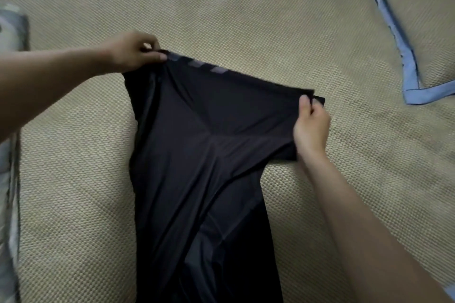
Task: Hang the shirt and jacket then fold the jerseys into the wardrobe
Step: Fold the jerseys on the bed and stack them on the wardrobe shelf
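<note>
From the head camera I look down on a black jersey (197, 155) held up over a tan woven mat (270, 19) that fills most of the frame. The jersey is smooth and slightly shiny, with soft folds that run from a crease near the middle of the frame down toward the bottom edge, where the cloth leaves the picture. Its top edge stretches in a taut line from the upper left of centre down to the right of centre, and I can make out a few grey blocks along that edge, just right of the left hand (133, 51). The left hand pinches the upper left corner of the jersey between thumb and curled fingers, its forearm coming in from the left edge. The right hand (311, 125) pinches the other end of the top edge, thumb on the near side and fingers curled behind the cloth, its forearm running in from the lower right corner. The picture is a bit blurred, so I cannot tell whether the lower part of the jersey touches the mat. In the upper right lies a blue-edged cloth (408, 74), well apart from the jersey. Along the left edge sits a grey patterned fabric (9, 179).
</note>
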Available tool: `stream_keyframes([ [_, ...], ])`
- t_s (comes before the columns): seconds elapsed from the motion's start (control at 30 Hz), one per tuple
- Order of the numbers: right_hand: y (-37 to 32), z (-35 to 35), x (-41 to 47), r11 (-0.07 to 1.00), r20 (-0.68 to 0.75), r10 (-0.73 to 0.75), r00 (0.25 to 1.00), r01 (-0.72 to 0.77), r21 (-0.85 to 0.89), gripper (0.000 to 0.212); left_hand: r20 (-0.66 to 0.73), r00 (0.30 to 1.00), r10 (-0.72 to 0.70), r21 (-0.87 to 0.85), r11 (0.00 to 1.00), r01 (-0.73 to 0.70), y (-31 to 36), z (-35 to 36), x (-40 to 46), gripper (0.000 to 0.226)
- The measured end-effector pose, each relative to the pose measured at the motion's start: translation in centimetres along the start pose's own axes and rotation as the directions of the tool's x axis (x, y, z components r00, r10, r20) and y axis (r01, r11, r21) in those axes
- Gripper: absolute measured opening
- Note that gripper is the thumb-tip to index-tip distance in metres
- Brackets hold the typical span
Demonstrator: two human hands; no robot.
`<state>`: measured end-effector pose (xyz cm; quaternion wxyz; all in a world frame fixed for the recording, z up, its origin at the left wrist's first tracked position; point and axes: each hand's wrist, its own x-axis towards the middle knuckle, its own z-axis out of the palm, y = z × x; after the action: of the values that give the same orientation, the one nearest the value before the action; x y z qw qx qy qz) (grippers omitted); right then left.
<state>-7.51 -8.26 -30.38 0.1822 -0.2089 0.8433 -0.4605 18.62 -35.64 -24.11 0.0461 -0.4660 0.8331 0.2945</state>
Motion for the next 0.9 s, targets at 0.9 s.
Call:
stream_keyframes([
  [0.9,5.2,-3.1,3.2,0.995,0.04,-0.033,0.999,0.036,-0.09,0.032,-0.465,0.842,-0.274,-0.288,0.946,0.149,1.4,6.7,-0.1,0.021],
])
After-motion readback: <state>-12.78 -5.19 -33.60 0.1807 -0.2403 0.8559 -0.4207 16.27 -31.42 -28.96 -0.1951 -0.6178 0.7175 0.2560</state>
